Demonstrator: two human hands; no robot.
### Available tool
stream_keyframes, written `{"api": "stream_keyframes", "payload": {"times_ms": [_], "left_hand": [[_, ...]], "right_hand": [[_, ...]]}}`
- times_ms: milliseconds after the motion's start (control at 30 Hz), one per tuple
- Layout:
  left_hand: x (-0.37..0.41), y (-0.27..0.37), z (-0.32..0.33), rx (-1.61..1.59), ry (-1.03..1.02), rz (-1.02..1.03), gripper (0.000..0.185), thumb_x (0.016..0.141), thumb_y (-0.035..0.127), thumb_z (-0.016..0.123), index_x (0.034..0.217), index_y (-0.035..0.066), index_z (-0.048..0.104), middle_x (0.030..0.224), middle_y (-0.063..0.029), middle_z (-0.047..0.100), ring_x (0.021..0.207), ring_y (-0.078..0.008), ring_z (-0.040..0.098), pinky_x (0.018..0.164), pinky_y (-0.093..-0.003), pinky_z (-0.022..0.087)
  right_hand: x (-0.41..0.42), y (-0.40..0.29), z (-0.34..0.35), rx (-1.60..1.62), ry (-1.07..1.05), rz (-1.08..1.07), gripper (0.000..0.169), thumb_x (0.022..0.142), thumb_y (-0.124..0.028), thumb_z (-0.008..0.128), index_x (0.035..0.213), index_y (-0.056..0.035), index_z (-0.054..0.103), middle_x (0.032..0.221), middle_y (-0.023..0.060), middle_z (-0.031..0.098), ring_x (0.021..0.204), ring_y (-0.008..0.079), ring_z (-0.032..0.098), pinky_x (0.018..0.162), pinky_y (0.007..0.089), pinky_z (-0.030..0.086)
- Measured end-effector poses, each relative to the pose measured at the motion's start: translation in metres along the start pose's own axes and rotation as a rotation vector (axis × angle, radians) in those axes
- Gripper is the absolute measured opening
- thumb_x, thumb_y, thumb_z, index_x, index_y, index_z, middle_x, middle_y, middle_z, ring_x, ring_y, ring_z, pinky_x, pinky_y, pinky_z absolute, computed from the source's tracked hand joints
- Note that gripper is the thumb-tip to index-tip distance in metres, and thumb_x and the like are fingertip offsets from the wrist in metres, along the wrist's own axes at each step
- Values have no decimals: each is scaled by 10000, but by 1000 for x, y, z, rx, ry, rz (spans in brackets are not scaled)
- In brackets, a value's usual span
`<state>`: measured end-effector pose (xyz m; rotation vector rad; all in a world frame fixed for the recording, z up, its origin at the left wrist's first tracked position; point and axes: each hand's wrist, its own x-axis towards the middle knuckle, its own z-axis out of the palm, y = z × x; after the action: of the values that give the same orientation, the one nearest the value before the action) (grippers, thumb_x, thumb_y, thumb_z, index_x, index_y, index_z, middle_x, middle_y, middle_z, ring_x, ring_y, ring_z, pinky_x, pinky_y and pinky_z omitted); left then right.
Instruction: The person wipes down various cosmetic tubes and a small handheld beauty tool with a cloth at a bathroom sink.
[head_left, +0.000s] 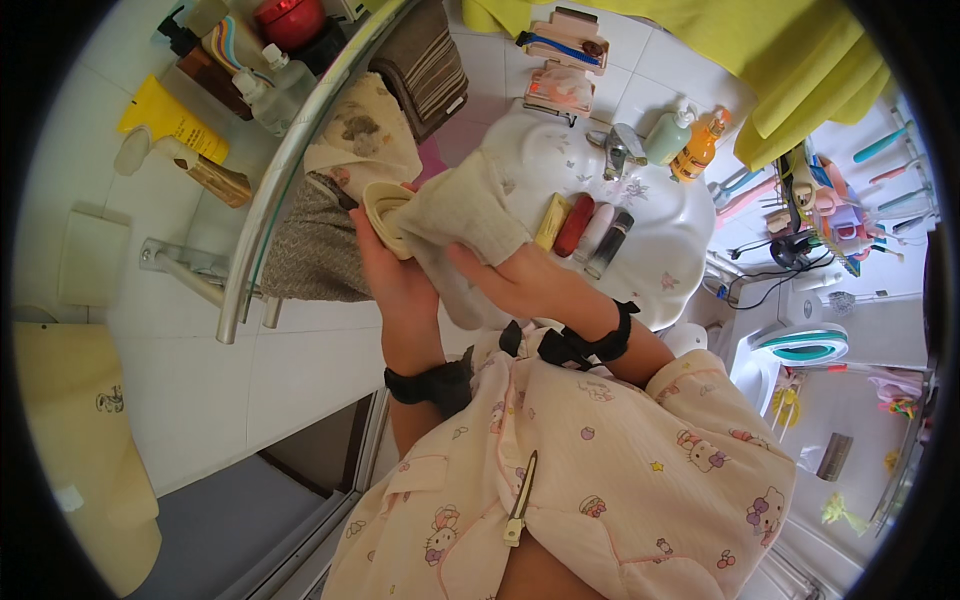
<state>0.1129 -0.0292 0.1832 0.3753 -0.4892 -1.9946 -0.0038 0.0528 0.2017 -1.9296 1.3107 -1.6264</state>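
My left hand (397, 277) holds a round cream-coloured dish or lid (386, 217) from below, fingers behind its rim. A pale grey cloth (469, 202) covers the fingers of my right hand (517, 277), and its far end touches the inside of the dish. Part of the cloth hangs down between my hands. On the white sink (667, 240) beside them lie a yellow tube (553, 221), a red case (574, 225), a pale pink tube (595, 232) and a black cosmetic tube (610, 244) in a row.
A chrome faucet (621, 150), a green pump bottle (669, 135) and an orange pump bottle (699, 150) stand at the sink's back. A glass shelf with a metal rail (281, 165) bears bottles on the left. Towels (315, 247) hang beside it. A hair clip (521, 502) lies on the patterned clothing.
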Motion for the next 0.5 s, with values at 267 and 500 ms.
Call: {"api": "stream_keyframes", "payload": {"times_ms": [267,500], "left_hand": [[0,-9,-1,328,146,200,454,937,488,302,1135,89,389,1106,-52,478,1009,-170,489,885,-317,414],[-7,-9,2,769,127,663,379,960,415,272,1062,56,341,1045,-110,492,936,-168,489,840,-314,422]], "right_hand": [[14,-1,15,-307,34,-236,332,742,-67,585,1060,15,535,1068,178,540,1001,393,482,896,450,370],[8,-7,32,-271,88,-119,311,741,-78,581,1040,0,542,1029,151,563,988,373,495,867,432,393]]}}
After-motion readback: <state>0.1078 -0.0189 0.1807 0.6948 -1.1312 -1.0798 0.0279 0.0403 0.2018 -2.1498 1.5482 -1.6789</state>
